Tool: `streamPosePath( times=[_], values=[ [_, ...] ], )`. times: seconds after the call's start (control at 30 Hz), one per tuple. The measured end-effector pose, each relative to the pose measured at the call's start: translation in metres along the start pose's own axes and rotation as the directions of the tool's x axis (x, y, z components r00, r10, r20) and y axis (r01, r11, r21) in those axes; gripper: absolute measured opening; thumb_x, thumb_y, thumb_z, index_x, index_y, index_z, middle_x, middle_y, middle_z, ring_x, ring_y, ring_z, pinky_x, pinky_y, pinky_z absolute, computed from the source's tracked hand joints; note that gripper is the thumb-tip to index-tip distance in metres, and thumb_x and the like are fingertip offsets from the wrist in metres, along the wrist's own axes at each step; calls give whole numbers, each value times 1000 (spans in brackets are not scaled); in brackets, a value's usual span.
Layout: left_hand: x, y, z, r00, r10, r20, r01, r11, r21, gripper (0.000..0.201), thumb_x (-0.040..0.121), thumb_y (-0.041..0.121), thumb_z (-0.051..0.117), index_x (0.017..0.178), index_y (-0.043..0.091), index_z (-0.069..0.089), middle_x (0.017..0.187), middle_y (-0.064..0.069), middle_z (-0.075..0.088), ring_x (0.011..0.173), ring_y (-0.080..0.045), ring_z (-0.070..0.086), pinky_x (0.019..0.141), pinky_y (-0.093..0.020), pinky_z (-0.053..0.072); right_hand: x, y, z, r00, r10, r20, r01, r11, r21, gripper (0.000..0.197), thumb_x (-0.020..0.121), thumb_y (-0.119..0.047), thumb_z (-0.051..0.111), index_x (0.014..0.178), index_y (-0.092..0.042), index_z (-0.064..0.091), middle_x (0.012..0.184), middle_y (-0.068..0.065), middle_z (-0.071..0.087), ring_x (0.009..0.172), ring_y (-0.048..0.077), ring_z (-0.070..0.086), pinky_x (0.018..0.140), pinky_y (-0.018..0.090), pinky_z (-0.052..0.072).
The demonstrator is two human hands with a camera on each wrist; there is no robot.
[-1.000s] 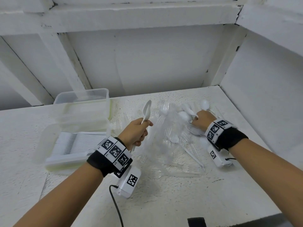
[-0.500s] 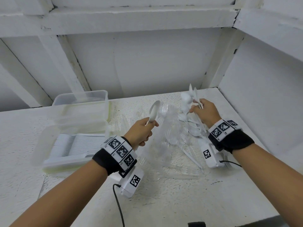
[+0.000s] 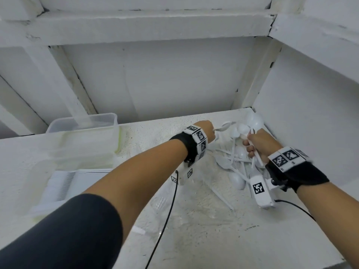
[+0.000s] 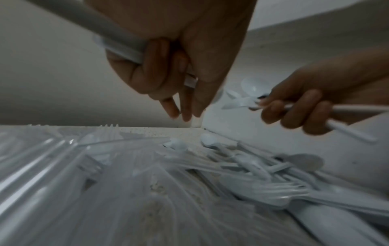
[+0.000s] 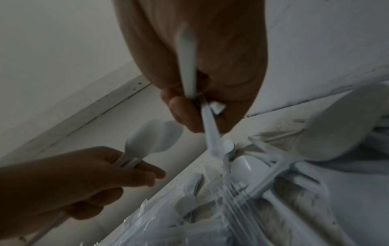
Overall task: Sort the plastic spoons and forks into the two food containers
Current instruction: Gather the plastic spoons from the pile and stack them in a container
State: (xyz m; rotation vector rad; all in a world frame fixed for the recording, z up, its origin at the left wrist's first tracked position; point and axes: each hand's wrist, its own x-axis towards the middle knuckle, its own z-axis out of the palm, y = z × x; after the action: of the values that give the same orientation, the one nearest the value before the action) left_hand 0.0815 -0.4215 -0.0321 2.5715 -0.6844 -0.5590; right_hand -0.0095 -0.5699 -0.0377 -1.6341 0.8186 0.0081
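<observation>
left hand (image 3: 206,133): clenched round the handles of white spoons (image 5: 151,138), at least two by the right wrist view, bowls pointing toward the other hand; the outer fingers (image 4: 179,108) stick out straight below the grip
right hand (image 3: 258,144): grasping a fan of white spoons (image 3: 246,127) by their handles, bowls up and splayed over the far right corner of the shelf
loose pile (image 3: 233,164): white spoons and forks, crossed and tangled on the shelf (image 3: 204,239) just below both hands; clear forks (image 4: 63,149) lie mixed in toward the left
containers: an open clear tub (image 3: 83,123) at the far left, and a nearer container (image 3: 58,187) with a packed row of cutlery, too blurred to tell which kind; both well apart from the hands
risk, bundle: the splayed fan in the right hand looks loosely held, so a spoon may slide out during a pass or carry
risk, sorting: a fork could ride along unnoticed in a handful, since white pieces interlock in the pile and the clear ones are hard to see
risk, cables: the wrist camera leads (image 3: 167,220) trail over the shelf and could drag pieces off the near edge
</observation>
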Motion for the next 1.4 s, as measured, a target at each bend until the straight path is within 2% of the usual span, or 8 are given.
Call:
streamPosePath(
  times=[0.1,0.2,0.4,0.67,1.03,1.17,1.3,1.4],
  values=[
    [21,0,13,985,38,166,-70,979,191,23,82,27,66,77,7,57,68,-2,56,66,-21,57,53,-21,41,4,-3,-6,1000,2,-28,-1,1000,26,24,92,-1,25,79,-18,36,61,3,37,31,5,27,32,11,22],
    [43,-9,33,974,15,226,-100,925,367,37,65,31,81,93,15,64,79,-4,68,72,-23,67,60,-28,53,7,-4,-9,1000,-13,-25,14,1000,25,24,94,-5,28,76,-20,35,59,2,34,33,6,25,32,11,19],
    [23,0,23,956,95,279,-184,932,312,35,82,27,70,106,4,58,108,-14,64,99,-30,61,74,-29,43,1,3,-6,999,-33,42,31,999,42,22,97,-14,40,75,-15,39,60,1,36,28,3,25,32,11,19],
    [0,-1,11,944,254,210,-309,905,293,28,88,24,61,109,5,61,90,-2,50,83,-18,45,69,-24,31,-3,2,-1,995,-93,37,93,996,-1,16,96,-12,44,81,-11,48,67,4,50,43,11,38,37,18,31],
    [-79,-30,-46,965,262,6,-260,953,157,20,89,27,51,104,19,61,99,2,60,86,-15,49,73,-26,40,-31,-16,19,967,-247,60,252,964,-84,15,95,-12,43,81,-16,46,69,3,46,45,9,29,35,17,25],
    [-112,-54,-59,968,227,-108,-224,974,37,11,87,25,56,96,21,61,88,4,58,81,-15,51,66,-25,36,-62,-25,44,909,-296,292,350,924,-152,13,94,-22,53,98,-10,55,84,5,65,43,7,32,34,16,28],
    [-141,-78,-64,968,178,-175,-191,980,-56,8,86,21,61,94,18,63,85,6,57,81,-13,49,67,-18,37,-88,-28,79,804,-193,563,318,939,-131,21,94,-26,53,112,-15,54,93,13,72,36,4,29,34,15,24],
    [-158,-98,-65,966,112,-233,-143,983,-119,18,86,20,62,103,15,63,105,-1,59,96,-16,52,79,-24,39,-101,-26,105,753,-152,640,299,946,-128,15,92,-25,57,100,-13,56,83,9,72,38,6,29,35,15,22]
  ],
)
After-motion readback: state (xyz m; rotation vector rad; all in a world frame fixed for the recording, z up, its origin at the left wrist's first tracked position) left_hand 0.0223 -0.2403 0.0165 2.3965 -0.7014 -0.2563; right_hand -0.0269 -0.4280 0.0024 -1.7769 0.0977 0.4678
